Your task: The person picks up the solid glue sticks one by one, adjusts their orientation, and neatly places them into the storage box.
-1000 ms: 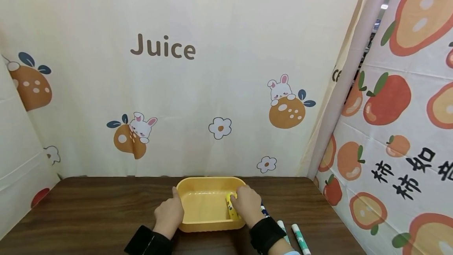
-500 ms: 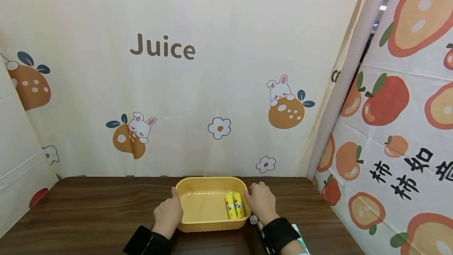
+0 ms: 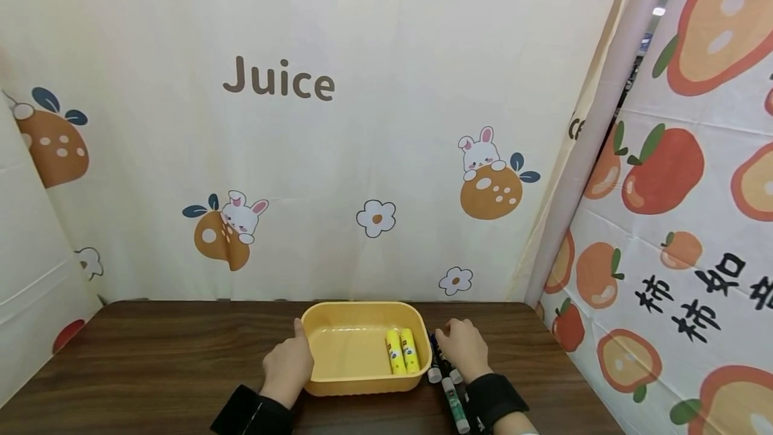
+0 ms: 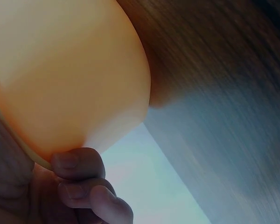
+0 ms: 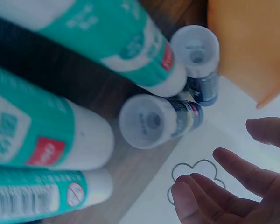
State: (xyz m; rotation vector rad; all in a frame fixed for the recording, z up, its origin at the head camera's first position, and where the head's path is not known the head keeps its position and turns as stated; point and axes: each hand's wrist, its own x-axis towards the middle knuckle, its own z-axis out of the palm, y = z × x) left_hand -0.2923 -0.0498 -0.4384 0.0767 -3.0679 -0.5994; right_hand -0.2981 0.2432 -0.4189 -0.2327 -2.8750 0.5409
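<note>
Along the bottom of the head view, the dark wooden table (image 3: 151,361) carries a yellow tub (image 3: 338,348) at centre, with two yellow glue sticks (image 3: 401,350) lying side by side by its right wall. The left hand (image 3: 288,366) holds the tub's left edge, curled fingers (image 4: 77,165) tucked under the rim. Right of the tub, the right hand (image 3: 465,349) rests among loose sticks, its fingers (image 5: 210,203) relaxed and spread, gripping nothing. Two blue-labelled sticks (image 5: 184,116) and several green-labelled sticks (image 3: 454,403) lie just beside it.
</note>
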